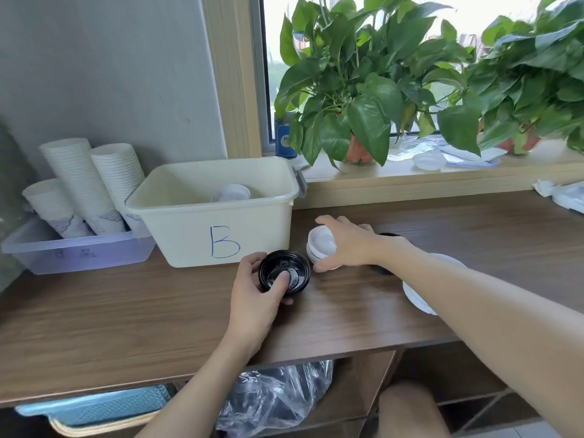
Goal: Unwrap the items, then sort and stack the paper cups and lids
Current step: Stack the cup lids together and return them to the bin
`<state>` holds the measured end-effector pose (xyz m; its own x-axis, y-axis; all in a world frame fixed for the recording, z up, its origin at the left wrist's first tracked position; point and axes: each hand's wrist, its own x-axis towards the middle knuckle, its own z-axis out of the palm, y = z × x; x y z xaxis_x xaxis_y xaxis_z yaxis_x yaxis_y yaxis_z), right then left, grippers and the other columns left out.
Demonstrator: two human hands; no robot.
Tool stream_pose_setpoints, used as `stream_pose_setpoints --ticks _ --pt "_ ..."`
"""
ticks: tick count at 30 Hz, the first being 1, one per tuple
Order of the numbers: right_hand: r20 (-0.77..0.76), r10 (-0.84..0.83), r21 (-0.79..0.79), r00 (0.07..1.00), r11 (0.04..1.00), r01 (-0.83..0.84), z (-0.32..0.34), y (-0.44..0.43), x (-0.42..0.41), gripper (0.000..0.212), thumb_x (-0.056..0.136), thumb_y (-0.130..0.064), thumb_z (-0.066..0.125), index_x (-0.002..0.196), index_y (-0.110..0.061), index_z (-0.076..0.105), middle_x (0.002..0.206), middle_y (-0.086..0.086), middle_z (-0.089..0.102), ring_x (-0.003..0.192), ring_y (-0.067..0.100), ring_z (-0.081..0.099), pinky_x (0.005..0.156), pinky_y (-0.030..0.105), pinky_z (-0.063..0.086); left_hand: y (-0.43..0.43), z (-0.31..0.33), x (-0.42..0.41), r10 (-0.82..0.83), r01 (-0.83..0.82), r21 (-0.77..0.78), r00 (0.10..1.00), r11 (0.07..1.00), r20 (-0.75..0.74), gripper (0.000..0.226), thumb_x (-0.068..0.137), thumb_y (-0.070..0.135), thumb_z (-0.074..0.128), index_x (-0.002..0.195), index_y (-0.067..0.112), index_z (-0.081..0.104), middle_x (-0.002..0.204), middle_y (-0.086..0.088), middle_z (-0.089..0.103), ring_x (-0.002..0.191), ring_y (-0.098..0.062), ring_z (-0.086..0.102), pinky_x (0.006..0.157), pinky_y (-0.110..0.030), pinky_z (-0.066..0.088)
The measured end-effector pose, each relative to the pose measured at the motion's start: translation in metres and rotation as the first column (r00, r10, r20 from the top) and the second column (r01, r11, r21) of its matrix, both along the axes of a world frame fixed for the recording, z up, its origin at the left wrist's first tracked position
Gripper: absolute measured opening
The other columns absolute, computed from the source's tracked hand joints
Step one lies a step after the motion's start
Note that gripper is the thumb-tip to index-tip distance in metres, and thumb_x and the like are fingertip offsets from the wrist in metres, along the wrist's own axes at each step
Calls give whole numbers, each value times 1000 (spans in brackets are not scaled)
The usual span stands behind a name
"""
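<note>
My left hand [252, 292] grips a small stack of black lids [282, 271] on the wooden table, thumb pressed into the top lid. My right hand [347, 245] curls around a short stack of white lids [320, 245] just right of the black ones. More black lids [384, 268] peek out beneath my right wrist. A pile of white lids [417, 295] lies partly hidden under my right forearm. A cream bin marked B [218, 235] holds some white lids [232, 192]. Tall stacks of white paper cups [85, 184] stand in a clear purple tray [76, 254] at the left.
Potted plants [363, 99] line the windowsill, with clear lids and wrappers [442, 156] beside them. Crumpled white wrapping [565, 194] lies at the table's far right. A plastic bag [271, 399] hangs under the table edge. The grey wall closes off the left.
</note>
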<state>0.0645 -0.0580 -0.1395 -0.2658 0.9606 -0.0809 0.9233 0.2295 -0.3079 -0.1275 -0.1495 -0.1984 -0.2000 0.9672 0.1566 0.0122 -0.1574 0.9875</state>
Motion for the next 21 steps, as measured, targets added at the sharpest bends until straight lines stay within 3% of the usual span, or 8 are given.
stream_pose_setpoints --ticks 4,6,9,12,21 --pt "-49 -45 43 998 998 48 17 -4 30 91 71 -64 68 144 -31 25 135 1 45 128 22 42 109 49 23 1 1 2 -4 4 5 1000 1000 -5 37 88 5 69 117 20 51 111 7 57 82 -23 68 54 -24 56" --pt "8 -100 36 995 994 99 24 -8 51 90 72 -64 67 145 -32 24 139 1 43 131 25 38 108 51 22 1 1 2 -6 6 2 1000 1000 -24 39 87 6 70 118 20 51 110 9 57 85 -22 67 55 -25 57" --pt "100 -144 -68 985 986 151 26 -15 80 95 67 -59 74 143 -36 22 142 2 35 131 29 35 108 52 26 0 2 3 2 -2 0 999 1000 -43 40 87 7 70 119 20 51 112 9 56 84 -21 68 55 -24 57" --pt "56 -141 -160 988 976 149 22 -19 91 97 67 -47 80 144 -31 23 143 2 32 129 26 37 105 47 36 -1 1 3 9 -9 5 998 1000 -68 40 87 8 70 121 19 51 112 10 56 87 -24 68 55 -24 57" --pt "-82 -136 58 987 988 141 34 -27 81 93 67 -44 79 143 -27 28 139 4 37 127 27 41 107 49 34 -1 -2 3 15 -13 16 996 1000 -87 45 87 8 70 125 20 50 121 -1 57 90 -19 67 57 -26 58"
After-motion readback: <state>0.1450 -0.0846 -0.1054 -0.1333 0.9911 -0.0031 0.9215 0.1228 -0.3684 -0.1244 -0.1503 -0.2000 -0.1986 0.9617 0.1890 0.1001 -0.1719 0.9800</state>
